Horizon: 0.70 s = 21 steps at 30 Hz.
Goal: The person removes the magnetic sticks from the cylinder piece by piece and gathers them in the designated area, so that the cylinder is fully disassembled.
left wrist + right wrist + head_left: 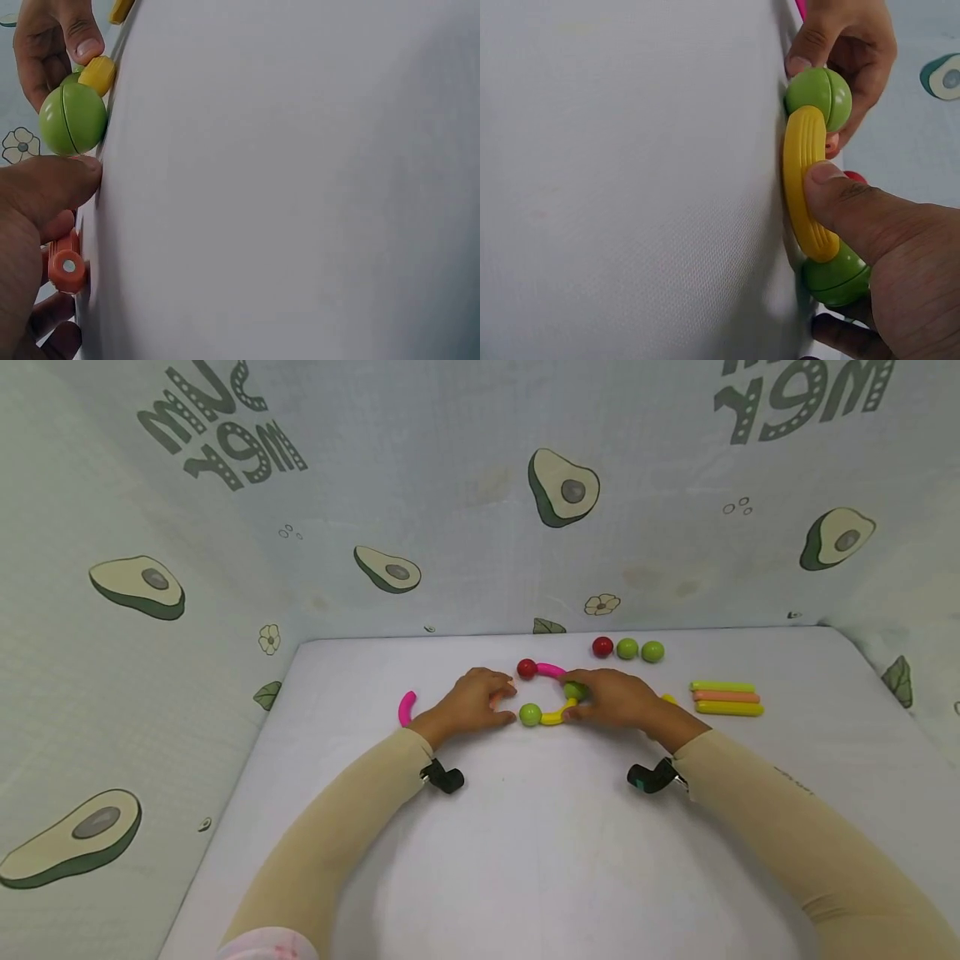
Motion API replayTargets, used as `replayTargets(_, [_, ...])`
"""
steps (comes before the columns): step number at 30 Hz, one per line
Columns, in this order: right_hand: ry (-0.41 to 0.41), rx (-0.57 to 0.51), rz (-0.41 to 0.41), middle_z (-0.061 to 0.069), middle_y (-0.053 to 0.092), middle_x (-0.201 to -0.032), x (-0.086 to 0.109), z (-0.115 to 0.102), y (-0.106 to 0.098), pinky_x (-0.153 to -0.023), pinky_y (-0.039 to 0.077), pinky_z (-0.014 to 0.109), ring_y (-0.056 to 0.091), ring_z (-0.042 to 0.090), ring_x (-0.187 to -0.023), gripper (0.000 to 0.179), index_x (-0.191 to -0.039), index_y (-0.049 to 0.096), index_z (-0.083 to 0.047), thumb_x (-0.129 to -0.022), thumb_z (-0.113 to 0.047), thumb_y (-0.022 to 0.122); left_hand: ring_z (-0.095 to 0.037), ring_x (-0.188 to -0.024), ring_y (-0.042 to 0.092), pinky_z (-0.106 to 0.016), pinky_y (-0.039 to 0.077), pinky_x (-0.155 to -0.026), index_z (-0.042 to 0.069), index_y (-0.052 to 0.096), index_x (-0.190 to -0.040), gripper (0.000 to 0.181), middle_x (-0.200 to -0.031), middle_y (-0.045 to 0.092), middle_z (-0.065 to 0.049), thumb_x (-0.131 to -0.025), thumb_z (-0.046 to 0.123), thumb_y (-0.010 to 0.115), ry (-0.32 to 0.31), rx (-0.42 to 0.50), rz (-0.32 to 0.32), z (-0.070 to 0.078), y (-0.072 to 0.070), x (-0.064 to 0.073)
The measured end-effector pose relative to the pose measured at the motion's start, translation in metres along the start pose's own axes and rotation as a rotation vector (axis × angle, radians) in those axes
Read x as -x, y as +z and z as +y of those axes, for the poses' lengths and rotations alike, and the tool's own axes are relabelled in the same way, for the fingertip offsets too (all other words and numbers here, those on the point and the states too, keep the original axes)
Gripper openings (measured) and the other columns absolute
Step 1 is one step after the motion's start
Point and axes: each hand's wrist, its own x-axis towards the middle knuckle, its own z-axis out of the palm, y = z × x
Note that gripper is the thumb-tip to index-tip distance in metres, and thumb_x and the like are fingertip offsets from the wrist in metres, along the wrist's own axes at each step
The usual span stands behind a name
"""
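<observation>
In the head view a ring of toy pieces lies on the white table: a red ball, a pink curved stick, two green balls and a yellow curved stick. My left hand curls round an orange stick, its thumb close by the near green ball. The orange stick's end shows a round silvery spot. My right hand grips the other green ball, with the thumb on the yellow curved stick. That stick joins the two green balls. The right fingertips are partly hidden.
Another pink curved stick lies left of the left hand. A loose red ball and two green balls sit at the back. Straight sticks lie side by side at right. A yellow piece shows behind the right wrist.
</observation>
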Motion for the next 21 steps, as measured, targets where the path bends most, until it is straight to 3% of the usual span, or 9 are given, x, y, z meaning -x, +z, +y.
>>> replayTargets(10, [0.012,0.020,-0.003,0.013,0.063,-0.133,0.000,0.000,-0.001,-0.091,0.049,0.061,0.058,0.034,-0.111,0.077,-0.151,0.052,-0.020,-0.086,-0.049,0.081,-0.031,-0.139,0.041,-0.052,0.035,-0.111,0.017,0.058,-0.146,0.061,-0.150,0.054,0.000,-0.091,0.035,0.076,-0.001,-0.085,-0.070,-0.004,-0.010,0.011])
replayTargets(21, [0.007,0.021,0.003,0.012,0.063,-0.134,0.000,0.001,-0.001,-0.091,0.050,0.061,0.057,0.035,-0.113,0.077,-0.150,0.053,-0.019,-0.085,-0.048,0.082,-0.030,-0.138,0.042,-0.052,0.033,-0.112,0.016,0.060,-0.143,0.063,-0.145,0.057,-0.004,-0.088,0.037,0.080,-0.024,-0.042,-0.047,-0.008,-0.017,0.024])
